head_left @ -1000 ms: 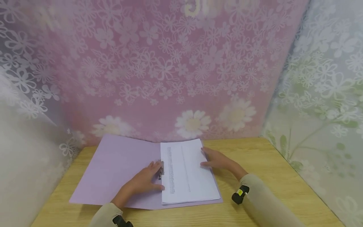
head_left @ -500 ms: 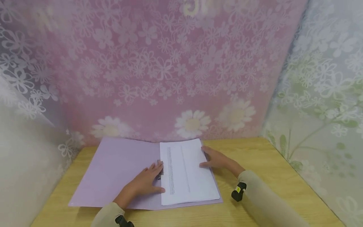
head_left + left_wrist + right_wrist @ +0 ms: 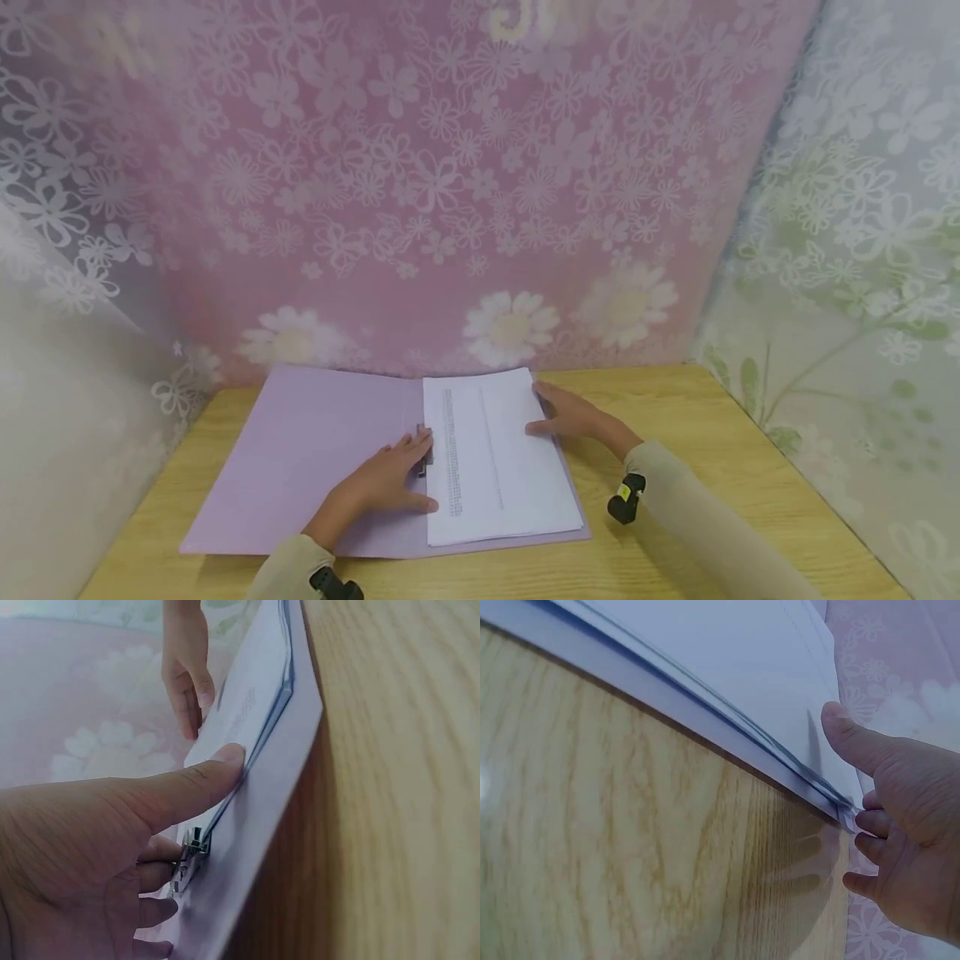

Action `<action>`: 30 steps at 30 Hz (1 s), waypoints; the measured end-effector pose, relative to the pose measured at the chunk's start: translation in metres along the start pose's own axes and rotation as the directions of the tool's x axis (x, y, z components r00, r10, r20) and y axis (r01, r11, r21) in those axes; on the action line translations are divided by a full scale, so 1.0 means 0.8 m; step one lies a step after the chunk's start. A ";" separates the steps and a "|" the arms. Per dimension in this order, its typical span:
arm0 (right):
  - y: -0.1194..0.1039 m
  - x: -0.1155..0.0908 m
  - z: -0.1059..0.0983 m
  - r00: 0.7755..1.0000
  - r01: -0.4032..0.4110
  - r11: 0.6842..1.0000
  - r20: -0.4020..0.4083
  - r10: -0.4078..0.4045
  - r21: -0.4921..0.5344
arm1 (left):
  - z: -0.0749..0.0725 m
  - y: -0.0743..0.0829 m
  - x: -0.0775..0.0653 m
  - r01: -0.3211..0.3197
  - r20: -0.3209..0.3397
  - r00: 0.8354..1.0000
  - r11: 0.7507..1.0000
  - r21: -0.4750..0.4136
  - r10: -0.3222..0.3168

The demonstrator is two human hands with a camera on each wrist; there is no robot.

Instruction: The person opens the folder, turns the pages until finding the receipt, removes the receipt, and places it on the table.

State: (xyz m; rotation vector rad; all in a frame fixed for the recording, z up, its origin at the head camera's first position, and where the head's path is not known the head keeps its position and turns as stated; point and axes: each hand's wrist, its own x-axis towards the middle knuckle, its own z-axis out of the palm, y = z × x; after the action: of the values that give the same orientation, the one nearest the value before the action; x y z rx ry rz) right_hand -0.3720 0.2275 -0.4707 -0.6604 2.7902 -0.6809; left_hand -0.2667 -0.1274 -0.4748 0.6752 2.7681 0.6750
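Observation:
A lilac folder (image 3: 315,442) lies spread out on the table, its left cover bare. On its right half sits a stack of printed white paper (image 3: 510,467). At the spine, a metal clip (image 3: 196,844) meets the stack's left edge. My left hand (image 3: 378,482) rests there with fingers extended over the clip, which they partly cover; its thumb (image 3: 225,761) touches the paper's edge. Along the stack's right edge is my right hand (image 3: 573,414). Its thumb (image 3: 844,724) reaches over the top sheet, while the other fingers extend beside the folder's edge.
The wooden table (image 3: 637,558) backs onto a pink flowered wall (image 3: 390,208). Pale patterned side walls stand at left and right (image 3: 862,292). A black wrist camera (image 3: 626,498) is strapped to the right sleeve, another (image 3: 335,583) to the left one.
The folder's left cover has settled slightly lower at its near edge. My right hand has shifted a little leftward and away from me; my left hand has barely moved.

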 end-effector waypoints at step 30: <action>-0.001 0.016 -0.002 0.993 0.049 0.986 -0.118 -0.030 0.158 | -0.001 0.007 0.002 0.020 0.005 1.000 1.000 -0.003 -0.020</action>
State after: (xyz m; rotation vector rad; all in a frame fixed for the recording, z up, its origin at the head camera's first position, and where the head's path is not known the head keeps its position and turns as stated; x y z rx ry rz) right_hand -0.3837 0.2212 -0.4699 -0.6662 2.7927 -0.9696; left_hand -0.2664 -0.1226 -0.4716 0.6475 2.7644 0.6724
